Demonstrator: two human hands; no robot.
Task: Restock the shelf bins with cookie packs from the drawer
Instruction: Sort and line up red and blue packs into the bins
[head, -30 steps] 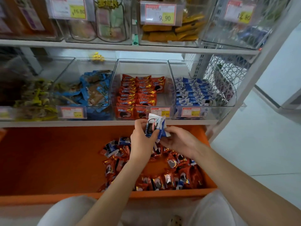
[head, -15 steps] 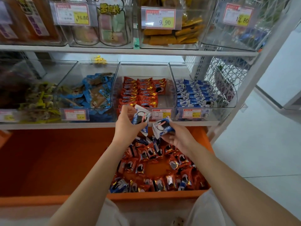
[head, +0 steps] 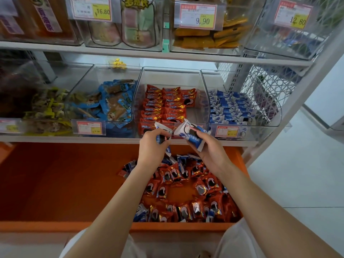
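My left hand (head: 151,146) grips blue-and-white cookie packs (head: 163,130) just below the shelf edge. My right hand (head: 208,148) holds another blue-and-white cookie pack (head: 188,133) beside it; the two packs nearly touch. Both hands hover in front of the clear bin of orange cookie packs (head: 167,107). To its right stands the clear bin of blue-and-white packs (head: 230,108). Below my hands, the open orange drawer (head: 65,183) holds a pile of orange and blue cookie packs (head: 186,192) at its right end.
A bin of blue snack packs (head: 109,103) and a bin of yellow-green snacks (head: 41,108) sit to the left. The upper shelf (head: 167,54) carries more clear bins with price tags. A white mesh side panel (head: 264,86) closes the shelf's right end; tiled floor (head: 301,174) lies beyond.
One second ago both hands held one bunch of packs together. They have since split it, each hand keeping packs, and both have risen towards the shelf edge.
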